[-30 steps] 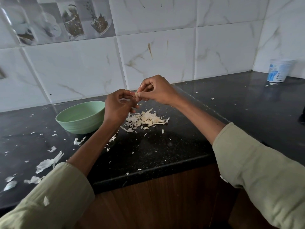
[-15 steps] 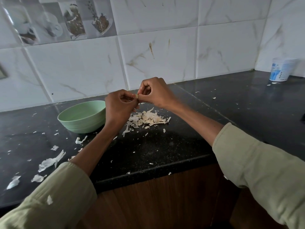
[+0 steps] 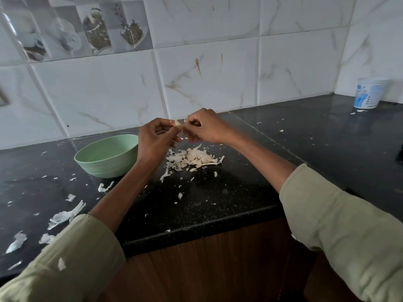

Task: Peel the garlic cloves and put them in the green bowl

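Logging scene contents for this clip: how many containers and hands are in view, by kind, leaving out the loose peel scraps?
Green bowl: 1
White tub with blue print: 1
Hands: 2, left hand and right hand, both pinching one garlic clove
Total: 5, counting the clove

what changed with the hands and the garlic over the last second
Very little. Both hands keep working the same garlic clove above the counter: the left hand holds it and the right hand keeps picking at its skin, now with more pale clove showing between the fingers. Nothing was let go. The green bowl and the pile of peels stayed put.
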`<state>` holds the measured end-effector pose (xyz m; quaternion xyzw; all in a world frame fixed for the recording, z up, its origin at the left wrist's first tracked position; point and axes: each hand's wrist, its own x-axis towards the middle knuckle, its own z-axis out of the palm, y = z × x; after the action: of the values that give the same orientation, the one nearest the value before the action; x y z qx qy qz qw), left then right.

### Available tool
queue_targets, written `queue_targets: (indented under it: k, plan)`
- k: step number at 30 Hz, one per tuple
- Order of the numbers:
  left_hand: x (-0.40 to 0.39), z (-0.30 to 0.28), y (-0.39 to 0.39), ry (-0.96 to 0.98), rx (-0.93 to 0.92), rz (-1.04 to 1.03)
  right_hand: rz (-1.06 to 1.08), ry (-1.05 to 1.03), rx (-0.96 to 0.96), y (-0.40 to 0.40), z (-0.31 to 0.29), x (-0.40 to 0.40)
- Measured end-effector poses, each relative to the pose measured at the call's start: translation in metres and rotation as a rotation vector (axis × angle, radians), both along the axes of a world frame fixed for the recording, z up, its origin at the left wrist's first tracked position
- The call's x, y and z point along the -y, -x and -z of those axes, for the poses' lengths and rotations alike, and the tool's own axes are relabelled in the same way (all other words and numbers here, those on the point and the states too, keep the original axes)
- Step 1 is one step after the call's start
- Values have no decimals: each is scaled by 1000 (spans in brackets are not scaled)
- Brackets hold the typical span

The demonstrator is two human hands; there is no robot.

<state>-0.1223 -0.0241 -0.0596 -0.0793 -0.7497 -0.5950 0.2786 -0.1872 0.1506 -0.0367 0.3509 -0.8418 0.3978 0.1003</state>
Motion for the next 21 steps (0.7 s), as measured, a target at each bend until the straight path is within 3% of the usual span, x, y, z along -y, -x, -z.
queue_targets:
  k: [6, 12, 21]
  plan:
    - [-1, 7, 6, 104, 35, 29, -24, -132, 4, 5, -3, -12]
    - [-4, 12, 7, 385, -4, -13, -87, -9, -8, 5, -9, -12]
    - [4, 5, 9, 301, 15, -107, -135, 5, -91, -5, -5, 2]
